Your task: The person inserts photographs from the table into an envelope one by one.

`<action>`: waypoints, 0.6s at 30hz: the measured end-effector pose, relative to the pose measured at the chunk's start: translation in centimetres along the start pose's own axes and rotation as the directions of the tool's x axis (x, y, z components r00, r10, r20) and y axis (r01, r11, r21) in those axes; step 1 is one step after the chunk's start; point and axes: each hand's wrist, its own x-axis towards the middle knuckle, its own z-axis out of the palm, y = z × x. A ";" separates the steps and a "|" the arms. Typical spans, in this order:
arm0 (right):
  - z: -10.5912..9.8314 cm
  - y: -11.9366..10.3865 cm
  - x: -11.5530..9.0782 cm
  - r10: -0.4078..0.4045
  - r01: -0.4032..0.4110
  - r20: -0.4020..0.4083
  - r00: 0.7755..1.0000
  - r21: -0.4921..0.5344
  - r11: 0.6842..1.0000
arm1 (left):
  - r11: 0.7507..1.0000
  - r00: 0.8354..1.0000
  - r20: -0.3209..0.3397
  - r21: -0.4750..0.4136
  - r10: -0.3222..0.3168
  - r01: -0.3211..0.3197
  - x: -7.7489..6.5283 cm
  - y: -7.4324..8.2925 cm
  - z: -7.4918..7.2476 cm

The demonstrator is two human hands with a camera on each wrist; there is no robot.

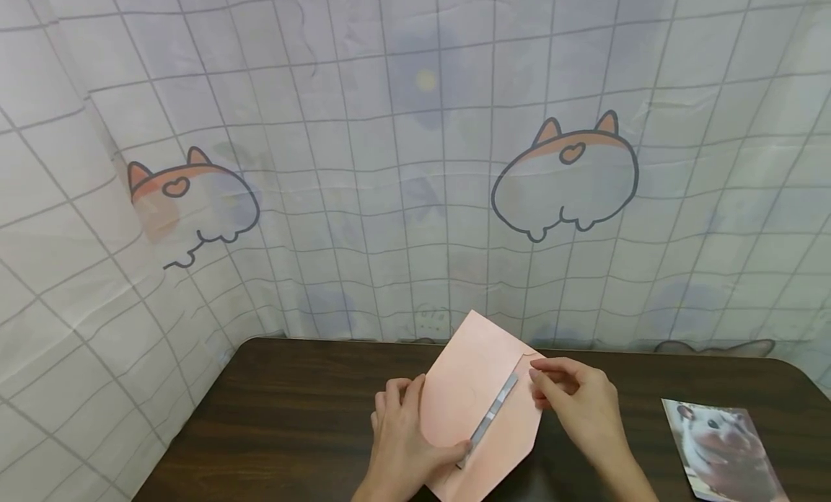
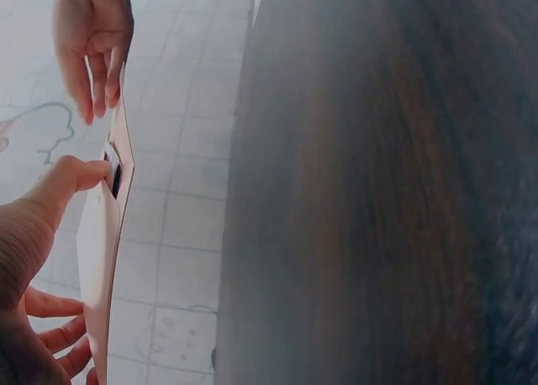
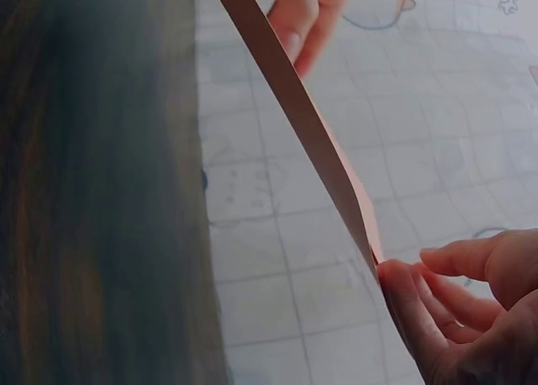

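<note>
A pink paper envelope (image 1: 464,386) is held tilted above the table, its flap side towards me. From its long opening shows a narrow grey strip (image 1: 491,420), perhaps the edge of a card; the rest is hidden inside. My left hand (image 1: 402,437) grips the envelope, thumb over the front at the strip's lower end and fingers round the far edge. At the upper right corner, the fingertips of my right hand (image 1: 581,401) touch the flap's edge. In the right wrist view that hand's thumb (image 3: 458,257) stands apart from the paper.
On the right of the dark wooden table (image 1: 279,423) lies a picture card (image 1: 723,444) showing a hamster. Behind the table hangs a white gridded curtain (image 1: 363,163) with cartoon corgi prints, close to the back edge.
</note>
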 end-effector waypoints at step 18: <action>-2.3 2.0 -0.2 -0.098 0.093 -0.053 0.994 -0.088 0.992 | 1.000 1.000 0.010 0.007 0.028 -0.028 0.3 -0.6 -0.9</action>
